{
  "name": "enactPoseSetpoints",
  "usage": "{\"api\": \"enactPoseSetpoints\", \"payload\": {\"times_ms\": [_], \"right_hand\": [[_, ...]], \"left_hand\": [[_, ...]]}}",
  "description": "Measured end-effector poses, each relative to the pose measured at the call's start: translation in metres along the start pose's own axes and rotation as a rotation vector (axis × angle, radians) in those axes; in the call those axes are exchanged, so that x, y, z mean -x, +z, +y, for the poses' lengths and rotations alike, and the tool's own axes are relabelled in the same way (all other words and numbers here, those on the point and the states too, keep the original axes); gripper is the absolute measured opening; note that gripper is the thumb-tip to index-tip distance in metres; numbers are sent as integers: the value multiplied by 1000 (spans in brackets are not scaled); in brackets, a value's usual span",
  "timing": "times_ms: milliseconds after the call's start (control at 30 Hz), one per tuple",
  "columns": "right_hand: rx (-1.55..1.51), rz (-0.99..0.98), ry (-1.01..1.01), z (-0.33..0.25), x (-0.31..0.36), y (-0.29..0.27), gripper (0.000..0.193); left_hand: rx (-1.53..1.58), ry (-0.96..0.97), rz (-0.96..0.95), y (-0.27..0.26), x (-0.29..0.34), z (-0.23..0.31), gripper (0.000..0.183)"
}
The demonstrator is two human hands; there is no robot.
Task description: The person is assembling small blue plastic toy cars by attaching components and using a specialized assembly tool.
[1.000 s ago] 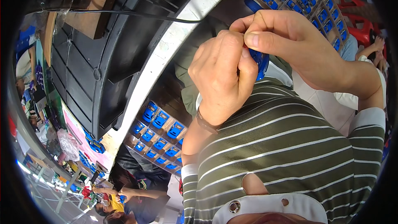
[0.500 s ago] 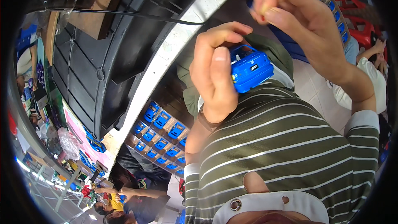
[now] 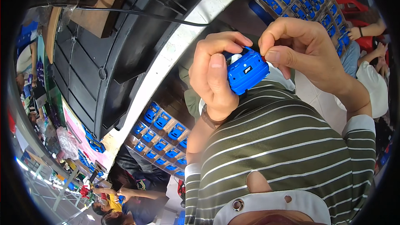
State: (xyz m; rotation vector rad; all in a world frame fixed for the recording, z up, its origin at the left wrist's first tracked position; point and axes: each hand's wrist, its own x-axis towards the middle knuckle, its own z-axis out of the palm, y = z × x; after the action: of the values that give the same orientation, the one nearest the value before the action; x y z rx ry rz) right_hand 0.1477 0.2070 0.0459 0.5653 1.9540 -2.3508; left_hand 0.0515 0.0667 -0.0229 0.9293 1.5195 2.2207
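A blue toy car body (image 3: 250, 71) with a small black patch on its end is gripped in my left hand (image 3: 216, 68), the thumb along its side and the fingers curled over the top. My right hand (image 3: 304, 52) comes in from the right, its thumb and forefinger pinched at the car's upper right corner. A tiny red piece (image 3: 263, 58) shows at those fingertips, against the car or just beside it; its exact kind is too small to tell.
A black plastic tray (image 3: 87, 66) lies to the left beside a pale table edge (image 3: 166, 54). Compartment trays of blue car bodies stand below it (image 3: 160, 141) and at upper right (image 3: 300, 0). Red stools (image 3: 350, 4) and other people are at the right; co-workers sit at lower left.
My right hand has come down and inward, bringing the tiny red piece from above to the car's corner. The car has turned slightly in my left hand.
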Motion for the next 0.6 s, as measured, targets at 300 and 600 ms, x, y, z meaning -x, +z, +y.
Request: {"api": "enactPoseSetpoints", "payload": {"times_ms": [300, 600], "right_hand": [[-38, -115, 130, 4, -11, -7, 16], [13, -148, 112, 4, -14, -6, 16]], "left_hand": [[-55, 67, 3, -3, 2, -3, 30], [-65, 52, 4, -5, 2, -4, 29]]}}
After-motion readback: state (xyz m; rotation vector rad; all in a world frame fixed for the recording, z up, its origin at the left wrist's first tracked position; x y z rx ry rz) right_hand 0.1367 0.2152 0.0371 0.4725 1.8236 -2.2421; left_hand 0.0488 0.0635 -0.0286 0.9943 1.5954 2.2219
